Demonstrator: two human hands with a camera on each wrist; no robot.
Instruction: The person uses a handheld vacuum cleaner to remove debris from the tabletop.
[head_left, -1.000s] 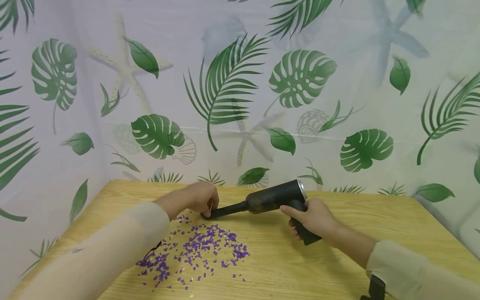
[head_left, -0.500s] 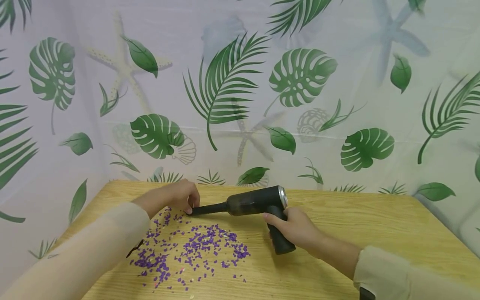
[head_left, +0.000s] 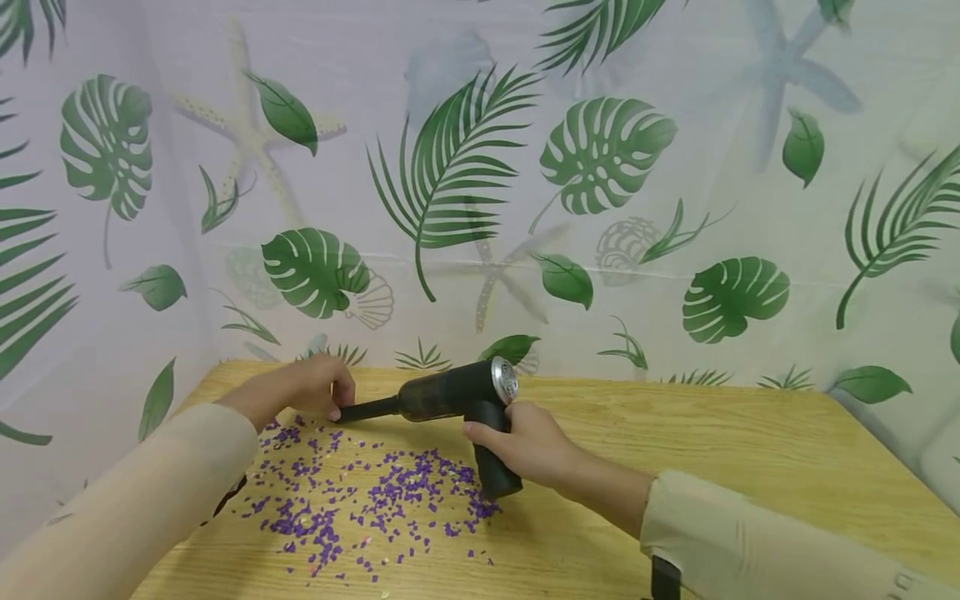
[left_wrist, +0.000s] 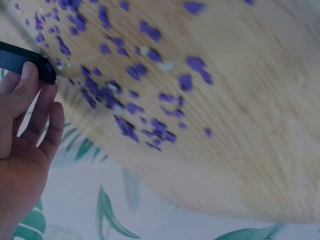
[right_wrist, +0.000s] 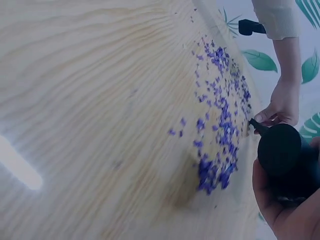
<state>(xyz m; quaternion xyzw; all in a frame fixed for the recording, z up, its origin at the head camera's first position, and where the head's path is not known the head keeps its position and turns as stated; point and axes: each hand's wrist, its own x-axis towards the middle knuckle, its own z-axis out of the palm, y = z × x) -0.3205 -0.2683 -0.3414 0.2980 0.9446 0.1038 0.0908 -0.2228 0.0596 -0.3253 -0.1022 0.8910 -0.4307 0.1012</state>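
Observation:
A black handheld vacuum cleaner (head_left: 450,392) with a silver end cap slants over the table's far half, its slim nozzle (head_left: 369,409) pointing left. Around its grip curls my right hand (head_left: 536,442), thumb along the near side. My left hand (head_left: 318,387) pinches the nozzle's tip between thumb and fingers. In the left wrist view, the left hand (left_wrist: 30,115) holds the flat black nozzle end (left_wrist: 30,62) close over the wood. Small purple paper bits (head_left: 412,483), with a few pale ones among them, lie scattered under and in front of the nozzle.
The wooden table (head_left: 675,450) meets a hanging cloth (head_left: 480,192) printed with leaves and starfish along its back and left edges. Denser heaps of bits lie at the front left and beneath the vacuum's grip. A black strap (head_left: 664,577) circles the right sleeve.
Both hands have moved left together, carrying the vacuum cleaner with them. Its nozzle tip has gone from above the middle of the bits to their far left part.

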